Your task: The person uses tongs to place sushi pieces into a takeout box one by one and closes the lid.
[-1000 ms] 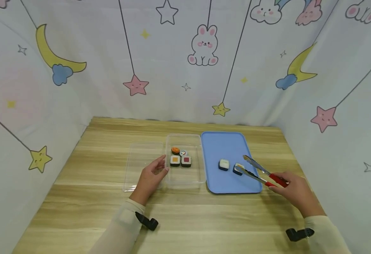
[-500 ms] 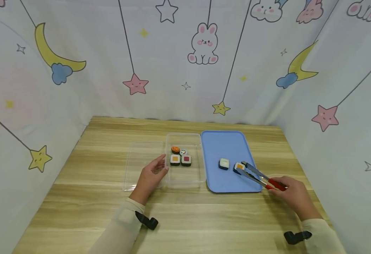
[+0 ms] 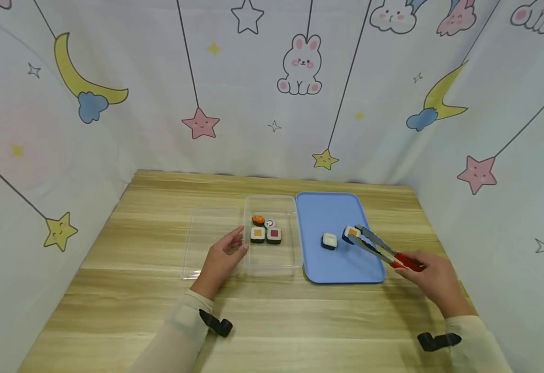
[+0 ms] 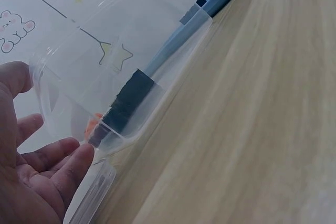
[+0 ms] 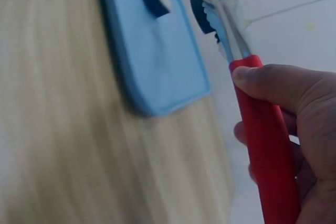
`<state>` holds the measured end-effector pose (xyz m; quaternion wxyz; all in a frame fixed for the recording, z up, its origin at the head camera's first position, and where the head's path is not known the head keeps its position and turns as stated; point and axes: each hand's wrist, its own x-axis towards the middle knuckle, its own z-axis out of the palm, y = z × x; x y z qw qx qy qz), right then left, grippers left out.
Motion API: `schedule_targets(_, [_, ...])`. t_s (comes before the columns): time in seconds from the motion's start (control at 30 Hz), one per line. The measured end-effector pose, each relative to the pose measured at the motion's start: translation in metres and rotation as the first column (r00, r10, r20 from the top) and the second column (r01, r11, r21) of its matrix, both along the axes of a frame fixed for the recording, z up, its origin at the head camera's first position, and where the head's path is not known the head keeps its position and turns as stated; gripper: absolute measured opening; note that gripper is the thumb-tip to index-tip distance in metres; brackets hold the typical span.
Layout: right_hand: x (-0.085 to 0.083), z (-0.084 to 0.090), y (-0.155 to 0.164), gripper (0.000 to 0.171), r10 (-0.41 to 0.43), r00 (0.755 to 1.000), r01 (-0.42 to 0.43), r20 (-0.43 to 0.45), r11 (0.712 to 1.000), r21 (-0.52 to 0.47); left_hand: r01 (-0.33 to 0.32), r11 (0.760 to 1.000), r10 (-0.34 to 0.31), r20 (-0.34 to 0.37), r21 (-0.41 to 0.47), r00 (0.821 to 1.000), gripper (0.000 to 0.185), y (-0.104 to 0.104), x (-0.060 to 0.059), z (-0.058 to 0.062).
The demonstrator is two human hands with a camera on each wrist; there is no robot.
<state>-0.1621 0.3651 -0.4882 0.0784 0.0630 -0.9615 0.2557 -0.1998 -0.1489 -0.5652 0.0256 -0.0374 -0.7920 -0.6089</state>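
Note:
My right hand [image 3: 432, 277] grips red-handled metal tongs [image 3: 379, 248]. Their tips pinch a toy sushi roll with an orange centre [image 3: 350, 233]. In the right wrist view that roll [image 5: 201, 13] hangs above the blue tray [image 5: 142, 77]. A plain white-topped sushi piece [image 3: 329, 241] sits on the tray. My left hand [image 3: 220, 261] has its fingertips at the left wall of a clear plastic box [image 3: 276, 261]. Inside the box are an orange-topped piece [image 3: 258, 220], a small round roll [image 3: 269, 223], an orange-centred roll [image 3: 258, 234] and a red-centred roll [image 3: 274, 235].
A clear lid [image 3: 202, 233] lies left of the box, partly behind my left hand. Tray and box stand side by side on the wood-grain table [image 3: 272, 316]. A white curtain [image 3: 253, 77] with cartoon prints closes off the back and sides.
The tongs have closed on the orange-centred roll and lifted it off the tray. My left hand stays at the box wall.

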Motion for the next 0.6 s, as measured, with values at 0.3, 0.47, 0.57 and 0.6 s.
schedule_targets(0.3, [-0.023, 0.038, -0.041, 0.041, 0.112, 0.989, -0.113, -0.100, 0.994, -0.008, -0.007, 1.000, 0.007, 0.004, -0.005, 1.000, 0.057, -0.001, 0.000, 0.000])
schedule_targets(0.47, [-0.038, 0.045, -0.078, 0.041, 0.191, 0.980, -0.194, -0.063, 0.980, -0.040, -0.005, 1.000, 0.005, 0.017, 0.004, 1.000, 0.057, -0.002, 0.000, -0.001])
schedule_targets(0.57, [-0.047, 0.047, -0.102, 0.040, 0.249, 0.968, -0.251, -0.030, 0.965, -0.082, -0.001, 1.000, 0.000, 0.016, 0.003, 1.000, 0.057, -0.002, 0.001, -0.001])
schedule_targets(0.6, [-0.050, 0.048, -0.110, 0.039, 0.272, 0.962, -0.273, -0.029, 0.958, -0.085, 0.002, 1.000, -0.002, 0.014, 0.003, 1.000, 0.057, -0.001, 0.000, -0.001])
